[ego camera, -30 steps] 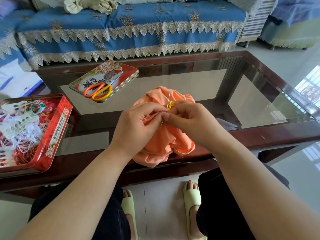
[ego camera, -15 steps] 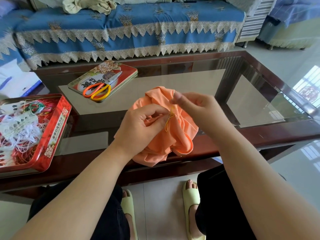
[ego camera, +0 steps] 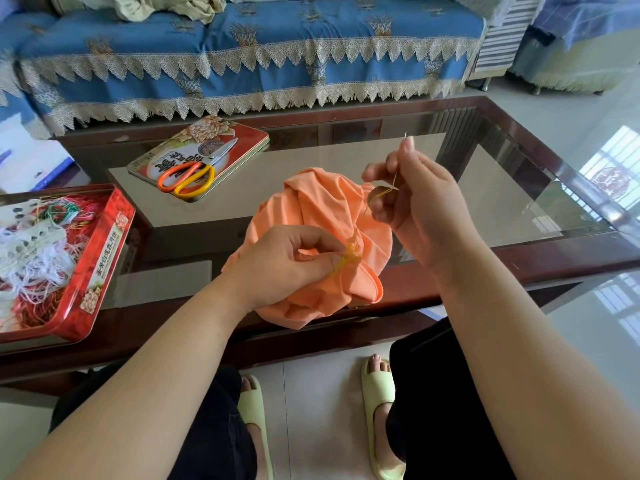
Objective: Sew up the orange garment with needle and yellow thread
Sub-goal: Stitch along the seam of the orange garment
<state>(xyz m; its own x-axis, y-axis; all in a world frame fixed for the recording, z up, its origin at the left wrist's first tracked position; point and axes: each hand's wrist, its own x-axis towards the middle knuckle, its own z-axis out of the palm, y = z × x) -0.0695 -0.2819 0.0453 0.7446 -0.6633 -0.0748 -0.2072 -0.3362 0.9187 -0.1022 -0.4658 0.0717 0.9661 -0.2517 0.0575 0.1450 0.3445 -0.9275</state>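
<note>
Item: orange garment point(ego camera: 322, 244), bunched on the near edge of a glass-topped table point(ego camera: 346, 157) with dark red-brown wooden frame. Left hand point(ego camera: 284, 265) pinches the fabric at a knot of yellow thread point(ego camera: 349, 254) just beside its fingertips. Right hand point(ego camera: 419, 202), raised above and beyond the garment, pinches the needle point(ego camera: 398, 164) upright between thumb and forefinger. Left of both hands: tin lid point(ego camera: 201, 150) bearing orange-and-yellow scissors point(ego camera: 190, 174); red tin point(ego camera: 69, 268) of tangled threads. Beyond the fingers: blue lace-trimmed sofa point(ego camera: 263, 50). Pale tiled floor point(ego camera: 588, 323).
</note>
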